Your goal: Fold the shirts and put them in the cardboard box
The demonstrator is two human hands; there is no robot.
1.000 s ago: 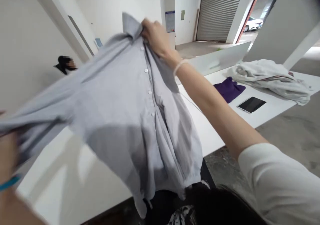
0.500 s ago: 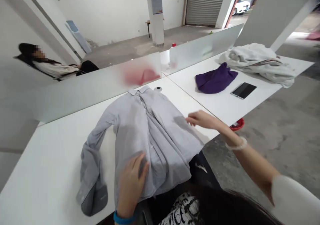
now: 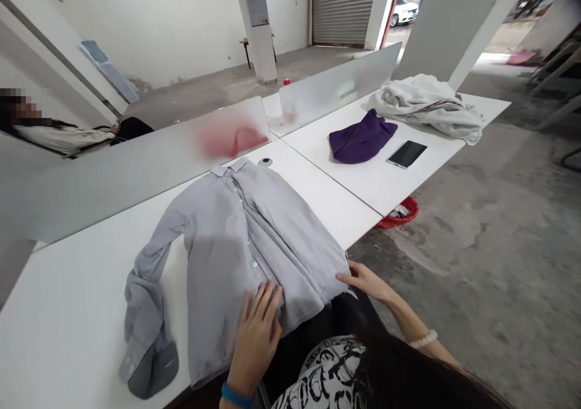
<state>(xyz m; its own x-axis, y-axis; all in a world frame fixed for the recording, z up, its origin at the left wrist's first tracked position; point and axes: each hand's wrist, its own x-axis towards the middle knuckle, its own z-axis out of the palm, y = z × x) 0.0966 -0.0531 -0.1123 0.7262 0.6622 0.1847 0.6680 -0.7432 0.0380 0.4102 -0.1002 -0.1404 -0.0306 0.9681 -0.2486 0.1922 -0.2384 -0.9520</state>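
Observation:
A light grey button-up shirt (image 3: pixel 218 245) lies front up on the white table, collar toward the divider. One sleeve stretches out to the left with its darker cuff turned near the front edge; the other sleeve is not visible. My left hand (image 3: pixel 258 330) rests flat on the lower front beside the button row, fingers extended. At the shirt's right hem corner, by the table edge, my right hand (image 3: pixel 363 281) pinches the cloth, thumb on top and fingers partly hidden beneath.
On the adjoining white table (image 3: pixel 318 152) lie a purple cloth (image 3: pixel 361 140), a tablet-like device (image 3: pixel 407 154) and a pale heap of fabric (image 3: pixel 426 103). A frosted divider (image 3: pixel 149 167) runs behind. A red basket (image 3: pixel 402 214) stands below. A person (image 3: pixel 68 134) reclines beyond the divider.
My right hand has moved down along the shirt's right side to its hem corner and taken hold there. My left hand has shifted slightly right over the front. The view has turned right.

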